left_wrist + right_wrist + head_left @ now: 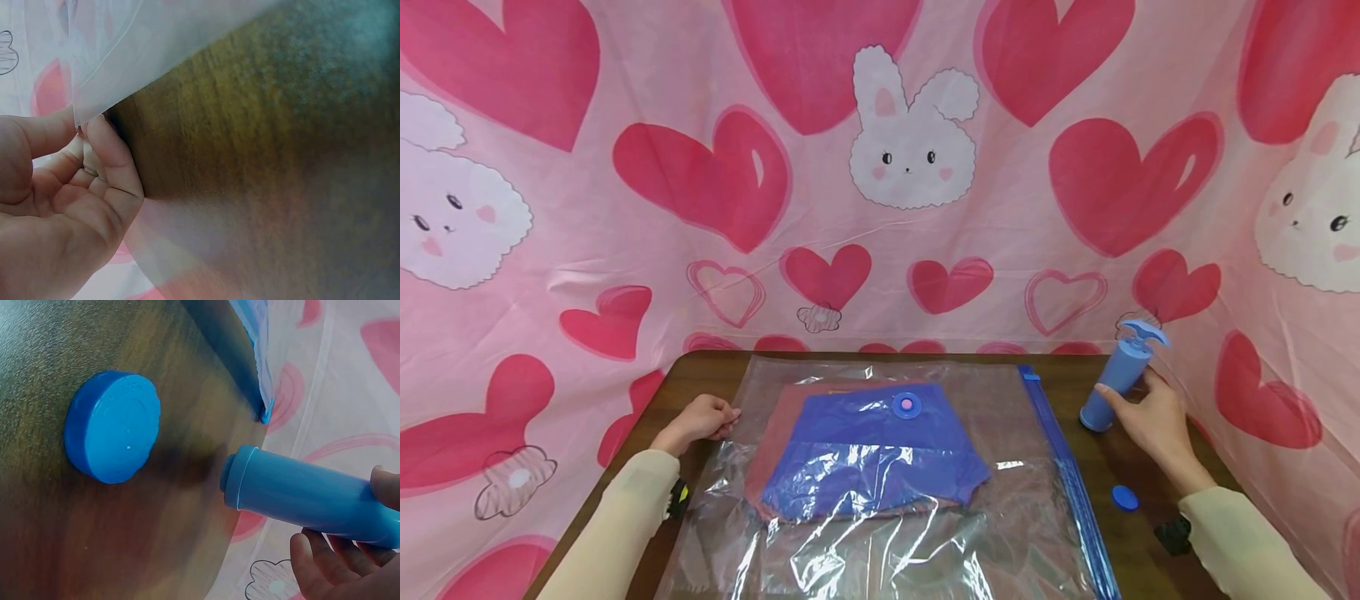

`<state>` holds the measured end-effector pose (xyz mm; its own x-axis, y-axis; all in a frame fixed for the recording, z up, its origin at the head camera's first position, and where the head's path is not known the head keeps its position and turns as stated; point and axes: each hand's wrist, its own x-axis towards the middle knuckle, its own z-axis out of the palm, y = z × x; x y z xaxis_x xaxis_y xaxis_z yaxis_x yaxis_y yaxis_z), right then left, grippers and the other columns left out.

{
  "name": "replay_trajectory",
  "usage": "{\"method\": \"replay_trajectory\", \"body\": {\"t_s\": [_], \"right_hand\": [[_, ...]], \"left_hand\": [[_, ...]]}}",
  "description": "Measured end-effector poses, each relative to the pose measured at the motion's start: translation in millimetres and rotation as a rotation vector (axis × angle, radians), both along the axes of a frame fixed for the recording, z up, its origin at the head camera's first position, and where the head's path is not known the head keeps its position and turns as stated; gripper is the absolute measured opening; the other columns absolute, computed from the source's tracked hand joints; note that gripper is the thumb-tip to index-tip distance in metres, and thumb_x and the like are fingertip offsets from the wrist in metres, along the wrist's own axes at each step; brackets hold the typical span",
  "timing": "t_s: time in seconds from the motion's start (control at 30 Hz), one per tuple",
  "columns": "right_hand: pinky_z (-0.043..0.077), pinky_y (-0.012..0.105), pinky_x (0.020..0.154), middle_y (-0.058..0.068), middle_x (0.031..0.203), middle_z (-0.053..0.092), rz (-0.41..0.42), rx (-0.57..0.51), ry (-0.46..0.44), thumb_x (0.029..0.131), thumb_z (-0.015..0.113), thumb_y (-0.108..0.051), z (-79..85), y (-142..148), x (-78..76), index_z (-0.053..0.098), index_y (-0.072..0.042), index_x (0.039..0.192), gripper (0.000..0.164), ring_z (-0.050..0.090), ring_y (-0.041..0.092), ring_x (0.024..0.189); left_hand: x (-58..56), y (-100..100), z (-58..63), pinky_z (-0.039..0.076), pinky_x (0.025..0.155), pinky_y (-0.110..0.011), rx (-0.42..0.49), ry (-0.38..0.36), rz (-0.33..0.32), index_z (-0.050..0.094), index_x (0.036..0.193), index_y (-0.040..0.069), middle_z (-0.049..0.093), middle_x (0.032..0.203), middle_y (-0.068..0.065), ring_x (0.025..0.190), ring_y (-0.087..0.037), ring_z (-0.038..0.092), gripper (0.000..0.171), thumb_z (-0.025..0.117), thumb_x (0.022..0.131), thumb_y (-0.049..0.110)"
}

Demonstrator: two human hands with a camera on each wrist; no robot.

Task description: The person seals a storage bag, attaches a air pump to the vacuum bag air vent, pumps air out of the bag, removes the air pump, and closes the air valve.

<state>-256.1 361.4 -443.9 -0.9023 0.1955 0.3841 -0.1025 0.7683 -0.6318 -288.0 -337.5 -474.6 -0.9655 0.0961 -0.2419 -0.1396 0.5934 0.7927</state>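
Note:
A clear plastic vacuum storage bag (1000, 533) lies flat on the table, with folded blue cloth (865, 450) and reddish cloth (775, 425) inside. Over the blue cloth sits its round valve (907, 406), blue with a pink centre. Thumb and finger of my left hand (703, 417) pinch the bag's left edge; the left wrist view shows the film (119, 69) between them. In my right hand (1157, 421) I grip a blue hand pump (1116, 379), tilted, its T-shaped handle upward. A round blue cap (1125, 498) lies on the table below the pump.
A blue zip strip with a slider (1030, 374) runs along the bag's right side. The dark wooden table (700, 375) ends near both hands. Pink fabric (820, 208) with hearts and rabbits hangs behind and on both sides.

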Motion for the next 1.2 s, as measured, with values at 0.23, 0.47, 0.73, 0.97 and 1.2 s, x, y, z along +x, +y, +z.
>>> {"method": "replay_trajectory", "body": {"t_s": [0.23,0.47,0.73,0.97,1.2], "right_hand": [[0.051,0.068,0.089,0.038,0.123,0.064,0.025,0.014,0.041,0.098,0.077,-0.027,7.2,-3,-0.2,0.053,0.011,0.138,0.059,0.063,0.057,0.107],[0.047,0.072,0.091,0.037,0.124,0.064,0.051,0.008,0.09,0.096,0.079,-0.024,16.9,-13,2.6,0.052,0.009,0.137,0.059,0.062,0.058,0.11],[0.058,0.054,0.089,0.035,0.123,0.065,0.083,0.0,0.083,0.097,0.079,-0.028,27.4,-26,9.3,0.052,0.008,0.138,0.061,0.064,0.057,0.107],[0.053,0.068,0.085,0.034,0.117,0.068,0.099,0.003,0.084,0.096,0.081,-0.028,35.3,-41,9.0,0.056,0.007,0.134,0.057,0.067,0.055,0.104],[0.055,0.066,0.084,0.034,0.118,0.068,0.132,-0.019,0.068,0.096,0.08,-0.029,40.1,-57,8.6,0.057,0.007,0.134,0.057,0.068,0.054,0.104]], "left_hand": [[-1.2,-1,-1.4,0.048,0.058,-0.026,-0.011,0.007,-0.003,0.065,0.079,-0.005,0.057,0.067,-0.004,0.06,-0.015,0.052,0.03,0.057,0.106,0.007],[-0.4,1,-0.1,0.049,0.059,-0.027,-0.034,0.023,-0.005,0.066,0.082,-0.007,0.057,0.068,-0.005,0.062,-0.016,0.053,0.03,0.058,0.106,0.008],[4.6,4,4.6,0.051,0.061,-0.029,-0.047,0.007,0.011,0.067,0.083,-0.006,0.059,0.069,-0.005,0.064,-0.017,0.055,0.029,0.059,0.106,0.009],[3.8,3,3.3,0.05,0.06,-0.028,-0.04,0.011,0.013,0.067,0.082,-0.005,0.058,0.068,-0.005,0.063,-0.017,0.054,0.029,0.059,0.106,0.008],[4.4,3,3.5,0.05,0.061,-0.03,-0.05,0.014,0.01,0.068,0.082,-0.005,0.058,0.068,-0.005,0.063,-0.018,0.054,0.029,0.059,0.106,0.009]]}}
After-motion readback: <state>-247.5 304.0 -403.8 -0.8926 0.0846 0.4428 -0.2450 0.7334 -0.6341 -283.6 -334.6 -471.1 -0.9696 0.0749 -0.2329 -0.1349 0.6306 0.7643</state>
